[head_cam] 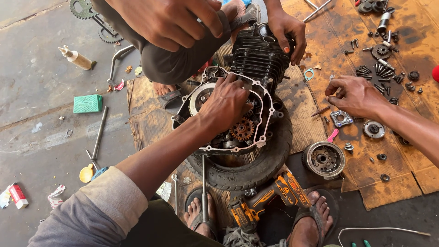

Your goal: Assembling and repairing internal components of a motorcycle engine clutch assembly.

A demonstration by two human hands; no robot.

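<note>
An open motorcycle engine (256, 59) with black cooling fins lies on a tyre (270, 160) in the middle. My left hand (224, 103) reaches into its open side case beside a bronze gear (242, 129); its fingertips are hidden among the parts. My right hand (354, 96) hovers over the oily cardboard (311, 110) to the right, its fingers curled in a pinch just above a small metal bracket (340, 118). I cannot see whether they hold anything. Another person squats opposite, with one hand (286, 32) on the cylinder and the other hand (171, 20) on a knee.
A round flywheel (323, 158) and a small disc (373, 128) lie near my right hand. Several bolts and a sprocket (382, 61) are scattered at the upper right. An orange cordless driver (270, 196) rests between my feet. A green box (87, 104) and a bottle (75, 57) sit on the concrete at the left.
</note>
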